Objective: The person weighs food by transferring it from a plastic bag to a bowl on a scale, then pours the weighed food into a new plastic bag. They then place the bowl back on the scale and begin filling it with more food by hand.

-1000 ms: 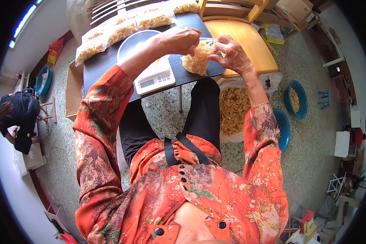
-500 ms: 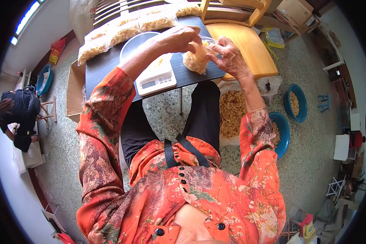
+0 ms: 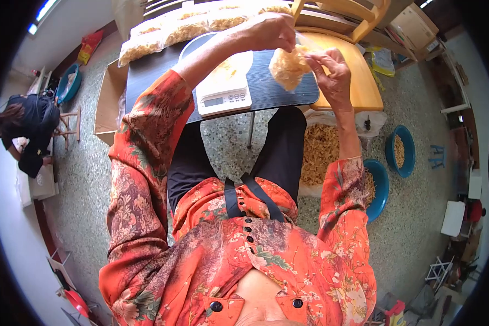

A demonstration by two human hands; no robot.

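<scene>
No writing was legible: the digits on the white scale (image 3: pixel 223 92) were too small to read. In the upper centre of the frame, a clear bag (image 3: pixel 288 68) of pale yellow pieces hung above the dark table (image 3: pixel 280 98). Its long axis ran up and down the picture, mouth toward the top edge. The left hand (image 3: pixel 269 31) had a closed grip, pinching the bag's top. The right hand (image 3: pixel 331 73) gripped its upper right edge with curled fingers.

The scale (image 3: pixel 224 93) sits on the table (image 3: pixel 277 89), filled bags (image 3: pixel 163 35) behind it.
</scene>
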